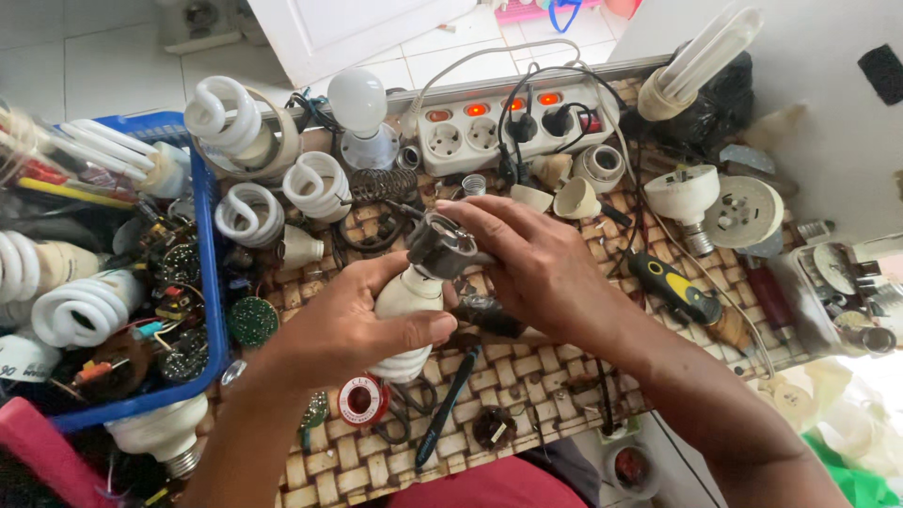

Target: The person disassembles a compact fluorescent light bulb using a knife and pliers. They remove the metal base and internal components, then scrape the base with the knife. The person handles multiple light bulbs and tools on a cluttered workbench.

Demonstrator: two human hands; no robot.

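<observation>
Working view: head camera, looking down at a woven mat (527, 395) crowded with lamp parts.
Left hand: the left hand (353, 325) gripped a white lamp body (406, 296) at centre frame, fingers curled around its housing, thumb laid across the front.
Right hand: the right hand (536, 268) came in from 3 o'clock; its fingers pinched narrowly on the dark screw base (440, 246) at the 12 o'clock end of the lamp body.
Thing location: the lamp body was held above the mat, cap end tilted toward 1 o'clock, spiral tube end pointing toward 6 o'clock.
Step in hand: judged as fitting or twisting the base on the housing; which direction could not be told.
Next move: it would call for a steady left-hand hold and a controlled twist from the right fingertips, keeping the base square to the housing.
Surroundings, 12 o'clock: a white power strip (489, 132) with lit red switches and plugs inserted.
Surroundings, 9 o'clock: a blue basket (209, 282) of spiral lamps and circuit boards.
Surroundings, 3 o'clock: a yellow-and-black screwdriver (673, 287).
Surroundings, 6 o'clock: a solder reel (363, 400).
</observation>
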